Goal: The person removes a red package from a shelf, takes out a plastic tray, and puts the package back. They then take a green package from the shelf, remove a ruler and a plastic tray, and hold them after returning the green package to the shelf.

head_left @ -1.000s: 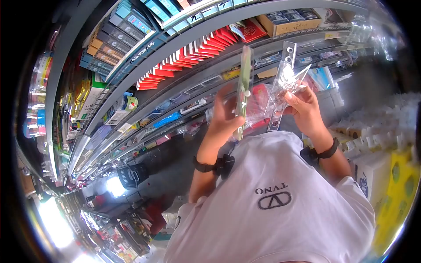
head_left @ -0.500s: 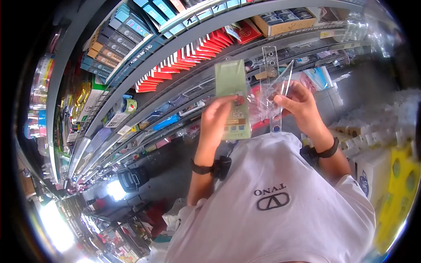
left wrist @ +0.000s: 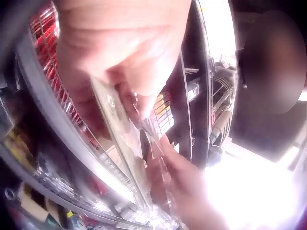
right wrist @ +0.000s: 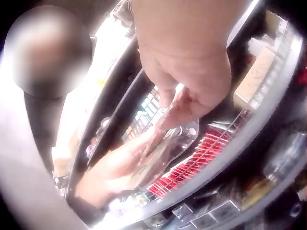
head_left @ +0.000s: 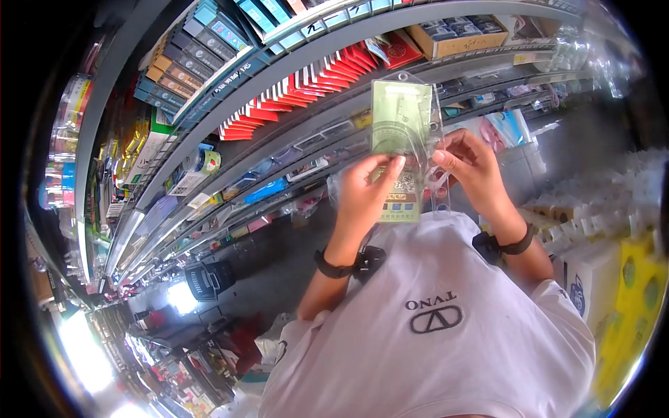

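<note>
In the head view a flat green package (head_left: 399,125) in clear wrapping stands upright between the hands, its printed side showing. My left hand (head_left: 366,188) pinches it near its middle with thumb and fingers. My right hand (head_left: 477,171) pinches clear plastic packaging (head_left: 433,150) with punched holes, which overlaps the green package's right edge. In the left wrist view the package (left wrist: 120,129) appears edge-on under the left hand (left wrist: 124,48). The right wrist view shows the right hand (right wrist: 192,72) gripping the clear plastic (right wrist: 163,148).
Wire shelves curve across the top and left, with red packets (head_left: 306,87), boxed goods (head_left: 202,52) and an open carton (head_left: 460,42). Clear bags (head_left: 613,184) and a yellow printed box (head_left: 627,299) are at the right. A dark stool-like object (head_left: 209,280) stands on the floor at lower left.
The green package has turned from edge-on to face-on and moved right, against the clear plastic. My left hand has moved right with it and now pinches with thumb and fingers.
</note>
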`<state>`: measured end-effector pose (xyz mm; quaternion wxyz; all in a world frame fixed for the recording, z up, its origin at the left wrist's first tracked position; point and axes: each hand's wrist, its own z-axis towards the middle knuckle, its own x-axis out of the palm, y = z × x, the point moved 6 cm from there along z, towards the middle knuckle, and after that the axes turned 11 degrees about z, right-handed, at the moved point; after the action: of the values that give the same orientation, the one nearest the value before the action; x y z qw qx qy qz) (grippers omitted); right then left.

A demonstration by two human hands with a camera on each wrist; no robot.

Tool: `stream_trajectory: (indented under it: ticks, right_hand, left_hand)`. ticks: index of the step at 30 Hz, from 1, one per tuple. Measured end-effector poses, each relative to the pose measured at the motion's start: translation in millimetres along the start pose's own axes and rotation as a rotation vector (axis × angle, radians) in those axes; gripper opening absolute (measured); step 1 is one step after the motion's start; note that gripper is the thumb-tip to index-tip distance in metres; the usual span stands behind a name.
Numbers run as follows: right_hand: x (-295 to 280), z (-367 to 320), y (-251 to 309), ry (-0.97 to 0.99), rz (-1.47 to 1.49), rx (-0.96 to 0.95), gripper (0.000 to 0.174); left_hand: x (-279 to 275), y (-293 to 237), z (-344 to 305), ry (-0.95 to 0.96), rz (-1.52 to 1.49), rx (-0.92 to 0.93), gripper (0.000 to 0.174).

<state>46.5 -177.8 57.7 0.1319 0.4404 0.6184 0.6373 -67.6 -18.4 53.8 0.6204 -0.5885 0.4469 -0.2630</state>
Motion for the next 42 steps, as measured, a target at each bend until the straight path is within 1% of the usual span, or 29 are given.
stream_trajectory:
  ticks: [3,6,9,12,15,16,18,21,23,26,29,30,32,34,35,37,40,41,42]
  right_hand:
    - [-6,-1,2,-0.046,-0.028,-0.044,0.02]
    - [-9,-3,7,-0.095,0.001,-0.023,0.02]
    - [-24,0,5,-0.168,-0.047,-0.104,0.019]
    - [-27,2,3,-0.15,-0.016,-0.097,0.018]
    - [-8,-2,11,-0.081,0.049,-0.022,0.018]
    - [-7,-1,10,-0.051,-0.005,-0.072,0.017]
    - [-4,2,4,0.01,-0.111,-0.171,0.017]
    - [-3,2,7,-0.03,-0.088,-0.079,0.018]
    - [-7,5,4,-0.061,-0.083,-0.106,0.018]
    - [-11,5,3,-0.12,-0.039,-0.102,0.019]
    - [-21,7,4,-0.205,0.055,-0.081,0.023]
    - [-25,7,4,-0.236,0.093,-0.074,0.024]
    - [-28,6,13,-0.283,0.134,-0.099,0.028]
    - [-32,5,19,-0.324,0.137,-0.126,0.032]
    - [-31,5,21,-0.328,0.157,-0.124,0.03]
    - [-30,5,24,-0.337,0.197,-0.12,0.027]
    - [-29,7,18,-0.268,0.264,-0.088,0.023]
    - [-27,7,16,-0.25,0.272,-0.049,0.022]
    - [-23,7,15,-0.233,0.28,-0.01,0.022]
  left_hand:
    - [-6,-1,-2,-0.056,-0.005,0.004,0.029]
    - [-10,2,-3,-0.064,0.013,-0.024,0.03]
    - [-13,0,-4,-0.068,0.025,-0.049,0.03]
    - [-9,4,-1,-0.083,0.05,0.069,0.027]
    - [-6,2,-1,-0.045,0.177,0.082,0.026]
    - [-4,0,-1,-0.026,0.221,0.128,0.027]
    - [2,-6,-4,0.055,0.23,0.086,0.027]
    - [6,-1,-6,0.137,0.213,0.032,0.028]
    - [5,6,-5,0.174,0.198,-0.02,0.028]
    - [2,8,-6,0.162,0.167,-0.007,0.028]
    - [-2,13,-7,0.153,0.018,-0.062,0.028]
    - [-4,15,-6,0.128,-0.005,-0.047,0.028]
    - [-7,19,-4,0.078,-0.052,-0.016,0.028]
    - [-9,20,-3,0.083,-0.044,-0.033,0.027]
    - [-10,21,-3,0.086,-0.04,-0.042,0.027]
    - [-10,22,-1,0.071,-0.042,0.007,0.026]
    - [-9,18,0,0.039,-0.051,0.074,0.022]
    - [-9,14,1,0.028,-0.055,0.096,0.021]
    - [-11,9,0,-0.026,-0.026,0.121,0.019]
